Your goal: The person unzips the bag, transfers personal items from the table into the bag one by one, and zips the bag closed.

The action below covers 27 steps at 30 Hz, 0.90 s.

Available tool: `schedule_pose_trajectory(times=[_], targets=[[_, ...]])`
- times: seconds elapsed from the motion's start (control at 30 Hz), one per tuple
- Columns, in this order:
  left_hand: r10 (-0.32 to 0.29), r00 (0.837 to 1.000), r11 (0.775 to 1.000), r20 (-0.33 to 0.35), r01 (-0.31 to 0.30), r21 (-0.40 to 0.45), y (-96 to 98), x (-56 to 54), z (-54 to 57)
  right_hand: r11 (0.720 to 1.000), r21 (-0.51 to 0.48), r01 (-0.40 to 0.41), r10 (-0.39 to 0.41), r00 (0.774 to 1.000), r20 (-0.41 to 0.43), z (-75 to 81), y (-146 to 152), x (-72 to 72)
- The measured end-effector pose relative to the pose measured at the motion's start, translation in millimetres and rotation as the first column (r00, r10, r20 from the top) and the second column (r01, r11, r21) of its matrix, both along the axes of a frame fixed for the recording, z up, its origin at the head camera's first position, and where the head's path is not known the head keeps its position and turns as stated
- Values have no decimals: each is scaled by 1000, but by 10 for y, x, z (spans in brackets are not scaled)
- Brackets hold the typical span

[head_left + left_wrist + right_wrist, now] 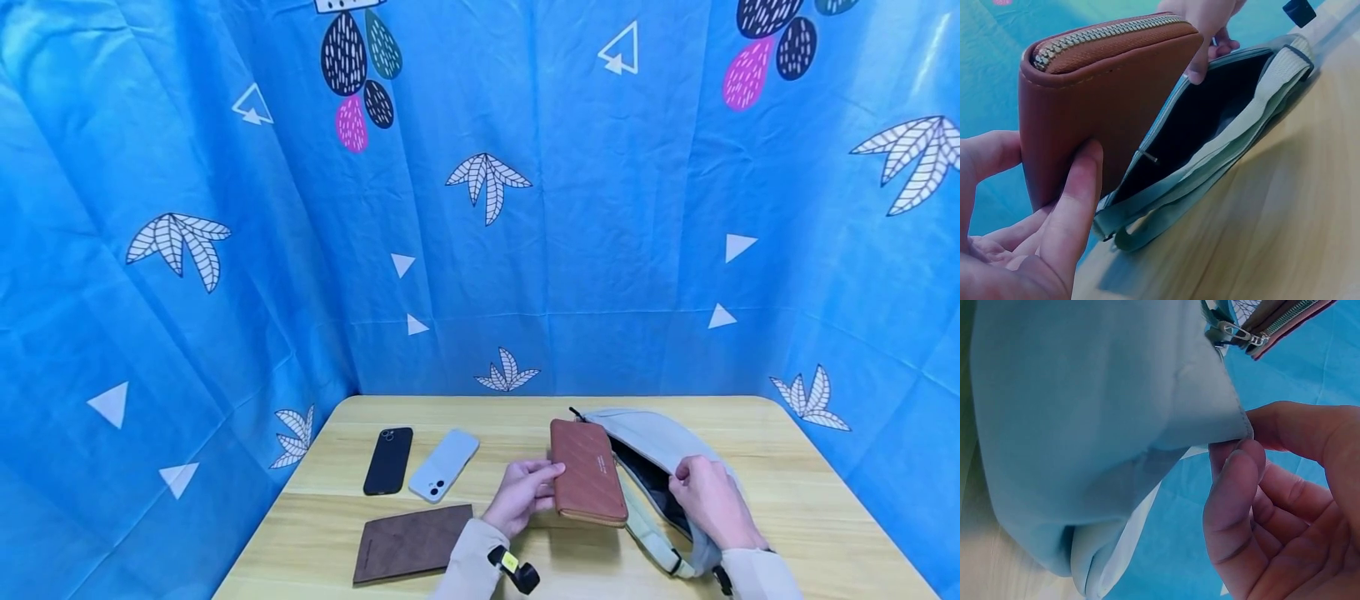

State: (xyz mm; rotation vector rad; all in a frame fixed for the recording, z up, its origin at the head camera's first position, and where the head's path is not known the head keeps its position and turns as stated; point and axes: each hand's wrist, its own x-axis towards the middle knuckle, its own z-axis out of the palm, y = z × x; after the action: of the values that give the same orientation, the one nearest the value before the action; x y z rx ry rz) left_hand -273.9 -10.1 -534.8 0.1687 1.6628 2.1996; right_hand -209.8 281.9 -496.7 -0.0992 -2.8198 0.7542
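Observation:
Held up off the table, a reddish-brown zip wallet (pixel 588 471) is pinched at its side by my left hand (pixel 522 493). Its gold zipper runs along the edge facing the left wrist camera. Just right of it lies a pale grey-green waist bag (pixel 660 433), unzipped, its dark lining (pixel 1210 119) showing. My right hand (pixel 708 496) pinches the edge of the bag's opening between thumb and fingers. In the right wrist view the bag's outer fabric (pixel 1085 412) fills the left side. The bag's strap (pixel 648 529) lies along its near side.
On the table's left are a black phone (pixel 387 461), a light blue phone (pixel 444 466) and a dark brown notebook-like cover (pixel 412 543). Blue patterned cloth (pixel 600 250) hangs around the wooden table (pixel 817 500).

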Motion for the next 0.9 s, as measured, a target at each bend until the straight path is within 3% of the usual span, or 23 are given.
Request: schedule_pose_trajectory(times=[0.67, 0.9], targets=[[-54, 998, 998, 20, 55, -18, 179, 66, -117, 1000, -6, -8, 8, 1000, -5, 26, -19, 0], [-48, 999, 999, 18, 48, -26, 256, 101, -150, 1000, -13, -10, 9, 1000, -15, 3, -24, -4]])
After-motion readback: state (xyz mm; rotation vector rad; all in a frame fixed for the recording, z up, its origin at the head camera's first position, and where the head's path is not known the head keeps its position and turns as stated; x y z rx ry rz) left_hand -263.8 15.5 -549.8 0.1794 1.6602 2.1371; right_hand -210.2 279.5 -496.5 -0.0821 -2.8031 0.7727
